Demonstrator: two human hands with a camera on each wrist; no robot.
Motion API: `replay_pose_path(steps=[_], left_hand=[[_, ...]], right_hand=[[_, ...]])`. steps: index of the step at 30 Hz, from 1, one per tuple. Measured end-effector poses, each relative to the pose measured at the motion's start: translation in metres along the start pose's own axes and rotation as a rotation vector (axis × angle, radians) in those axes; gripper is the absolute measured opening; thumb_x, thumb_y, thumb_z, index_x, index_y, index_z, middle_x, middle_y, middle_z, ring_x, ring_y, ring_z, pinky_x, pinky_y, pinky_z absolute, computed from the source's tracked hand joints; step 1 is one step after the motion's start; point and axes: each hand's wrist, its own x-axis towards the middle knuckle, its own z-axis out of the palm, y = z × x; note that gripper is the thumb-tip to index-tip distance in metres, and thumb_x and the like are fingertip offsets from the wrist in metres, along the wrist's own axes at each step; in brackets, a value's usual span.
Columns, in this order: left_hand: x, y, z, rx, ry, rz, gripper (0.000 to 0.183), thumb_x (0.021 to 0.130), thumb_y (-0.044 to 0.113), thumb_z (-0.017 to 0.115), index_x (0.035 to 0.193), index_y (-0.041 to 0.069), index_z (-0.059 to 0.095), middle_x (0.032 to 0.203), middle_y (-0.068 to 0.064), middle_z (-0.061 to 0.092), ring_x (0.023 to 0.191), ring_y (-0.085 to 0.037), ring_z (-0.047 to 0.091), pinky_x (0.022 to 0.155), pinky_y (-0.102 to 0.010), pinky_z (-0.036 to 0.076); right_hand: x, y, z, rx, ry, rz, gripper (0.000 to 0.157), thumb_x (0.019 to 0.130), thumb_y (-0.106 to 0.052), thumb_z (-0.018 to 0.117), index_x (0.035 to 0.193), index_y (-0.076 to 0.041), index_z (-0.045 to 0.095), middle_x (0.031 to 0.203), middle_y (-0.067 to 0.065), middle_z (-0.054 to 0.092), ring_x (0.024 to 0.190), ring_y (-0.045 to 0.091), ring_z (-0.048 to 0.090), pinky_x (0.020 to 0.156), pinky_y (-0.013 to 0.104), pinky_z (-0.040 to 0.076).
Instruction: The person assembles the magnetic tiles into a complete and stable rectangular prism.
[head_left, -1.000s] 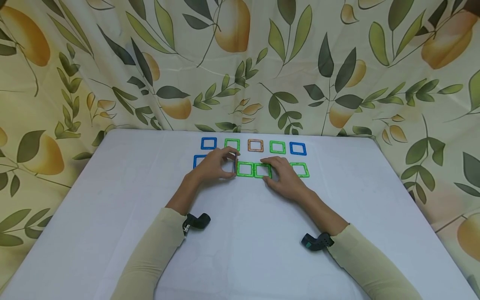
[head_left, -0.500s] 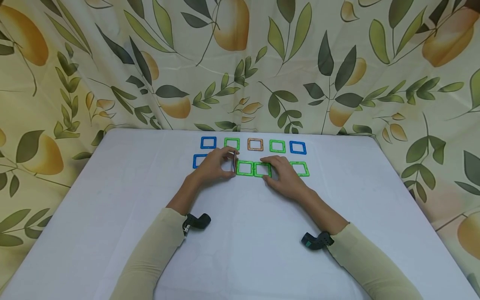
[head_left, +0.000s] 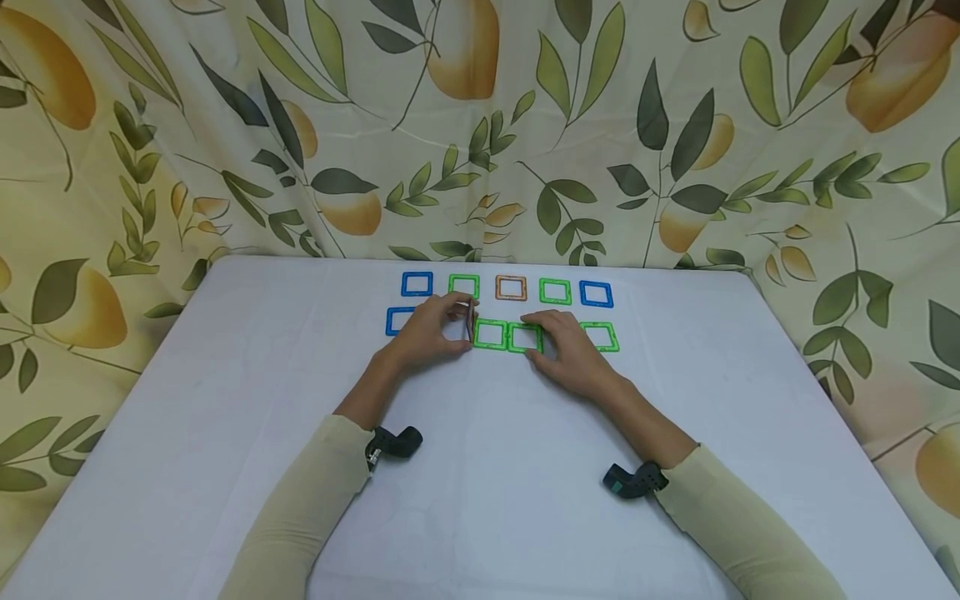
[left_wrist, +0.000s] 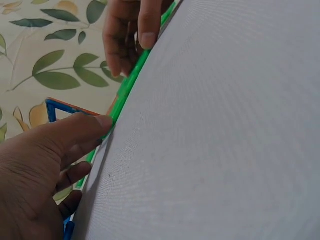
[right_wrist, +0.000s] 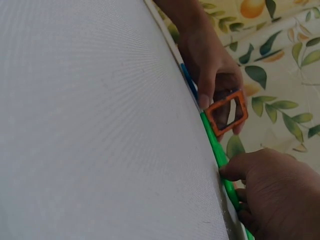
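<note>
My left hand (head_left: 427, 332) holds a square magnetic tile frame on edge, thumb at the near bottom and fingers at the far top. From the right wrist this upright frame shows as an orange tile (right_wrist: 211, 122); from the left wrist a blue tile frame (left_wrist: 51, 111) shows on the other side, with orange along its top. It stands at the left edge of a flat green tile (head_left: 490, 347). A second green tile (head_left: 521, 350) joins that one on the right, and my right hand (head_left: 573, 354) pinches it between thumb and fingers across its near and far edges.
Behind the hands lies a row of spaced tiles: blue (head_left: 417, 295), green (head_left: 464, 277), orange (head_left: 512, 298), green (head_left: 555, 302) and blue (head_left: 596, 306). Another blue tile (head_left: 390, 322) lies partly behind the left hand, a green tile (head_left: 613, 337) beside the right. A patterned cloth (head_left: 480, 183) hangs behind the white table (head_left: 480, 500).
</note>
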Motion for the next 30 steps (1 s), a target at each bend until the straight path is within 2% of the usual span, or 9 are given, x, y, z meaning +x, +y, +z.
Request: replay_pose_path(steps=[11,19,30], left_hand=[[0.0003,-0.0038,0.0033,0.061,0.030,0.008,0.074,0.080,0.014,0.094,0.145,0.011,0.060,0.131,-0.005,0.066,0.122,-0.022,0.056,0.109,-0.040,0.043],[-0.0007,-0.0008,0.0056,0.106,0.051,-0.016,0.073,0.082,0.018,0.093,0.147,0.011,0.059,0.125,-0.004,0.065,0.117,-0.021,0.053,0.103,-0.040,0.046],[-0.0004,-0.0012,0.0049,0.111,0.058,-0.005,0.070,0.081,0.017,0.093,0.143,0.008,0.062,0.131,-0.005,0.070,0.117,-0.021,0.054,0.103,-0.041,0.044]], right_hand=[[-0.0002,-0.0014,-0.0002,0.002,0.002,-0.004,0.052,0.096,-0.015,0.075,0.145,-0.005,0.059,0.145,0.013,0.059,0.134,0.033,0.047,0.114,0.050,0.037],[0.0000,-0.0017,-0.0014,-0.002,0.003,-0.002,0.053,0.096,-0.016,0.076,0.145,-0.005,0.059,0.144,0.012,0.059,0.133,0.033,0.048,0.113,0.050,0.038],[0.0000,-0.0024,-0.0012,0.000,-0.006,0.012,0.054,0.097,-0.017,0.076,0.146,-0.005,0.058,0.146,0.012,0.058,0.136,0.033,0.046,0.115,0.049,0.036]])
